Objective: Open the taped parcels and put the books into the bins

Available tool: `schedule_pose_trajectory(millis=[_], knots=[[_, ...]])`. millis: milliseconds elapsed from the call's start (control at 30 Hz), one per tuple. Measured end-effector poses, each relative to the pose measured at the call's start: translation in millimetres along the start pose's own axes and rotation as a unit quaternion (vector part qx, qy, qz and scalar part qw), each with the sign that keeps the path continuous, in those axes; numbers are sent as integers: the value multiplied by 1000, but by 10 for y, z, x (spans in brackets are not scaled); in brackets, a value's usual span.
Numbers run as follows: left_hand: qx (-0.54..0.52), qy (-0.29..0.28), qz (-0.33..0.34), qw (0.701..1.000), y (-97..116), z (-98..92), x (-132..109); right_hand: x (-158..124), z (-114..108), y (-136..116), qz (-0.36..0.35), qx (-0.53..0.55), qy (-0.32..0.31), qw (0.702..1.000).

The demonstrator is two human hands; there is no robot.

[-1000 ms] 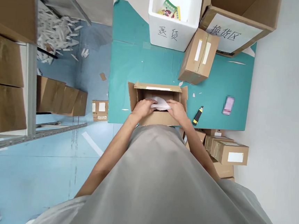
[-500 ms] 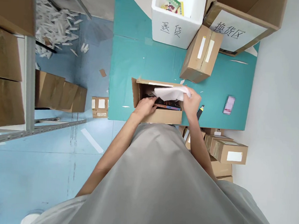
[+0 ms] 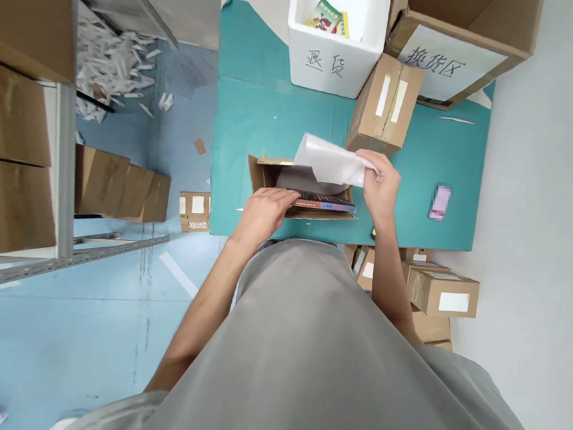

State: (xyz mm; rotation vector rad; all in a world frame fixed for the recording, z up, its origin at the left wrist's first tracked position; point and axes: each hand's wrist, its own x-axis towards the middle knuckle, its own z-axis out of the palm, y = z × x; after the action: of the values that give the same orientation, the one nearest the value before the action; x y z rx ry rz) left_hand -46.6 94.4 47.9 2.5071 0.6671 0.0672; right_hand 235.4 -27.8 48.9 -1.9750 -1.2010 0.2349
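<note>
An opened cardboard box (image 3: 254, 173) lies on the green table near my body. At its left side my left hand (image 3: 264, 214) grips the left end of a book (image 3: 325, 205) with a dark cover and a coloured spine. The book shows at the near side of the box opening. My right hand (image 3: 383, 185) pinches the right end of a thin white wrapping sheet (image 3: 329, 157), held above the box's far edge. The sheet hides part of the box. Whatever lies deeper inside cannot be made out.
A white foam bin (image 3: 337, 69) with booklets and a big carton (image 3: 448, 62) stand at the back. A taped box (image 3: 387, 107) sits before them. A phone (image 3: 440, 202) lies right on the green table (image 3: 255, 118). Stacked boxes (image 3: 445, 292) stand below; shelving (image 3: 70, 162) is left.
My right hand has moved up and right, drawing the white sheet higher out of the box. The book shows higher, with my left hand farther over its left end. The cutter is now mostly hidden.
</note>
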Motion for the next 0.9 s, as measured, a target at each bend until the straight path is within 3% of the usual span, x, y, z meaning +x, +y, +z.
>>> schedule_pose_trajectory(millis=[133,233,367,500,600,667,767,900], knots=[[-36,62,9,997,208,-603,-292,30,-61,-70,-9,16,-102,995],[-87,117,-7,989,232,-992,-429,39,-25,-49,-2,88,-151,985],[-206,207,-50,955,63,-1262,-465,37,-33,-20,44,195,-182,963],[-390,293,-111,866,-19,-1240,-273,4,-144,-140,80,271,-230,931],[-523,306,-118,786,78,-1118,11,-34,-182,-333,70,389,-242,886],[-592,296,-118,740,156,-1031,211,-54,-162,-462,85,442,-193,872],[-657,284,-129,686,201,-916,429,-55,-103,-577,112,458,-103,876],[-687,279,-146,655,149,-789,528,12,-37,-564,133,436,-49,889]])
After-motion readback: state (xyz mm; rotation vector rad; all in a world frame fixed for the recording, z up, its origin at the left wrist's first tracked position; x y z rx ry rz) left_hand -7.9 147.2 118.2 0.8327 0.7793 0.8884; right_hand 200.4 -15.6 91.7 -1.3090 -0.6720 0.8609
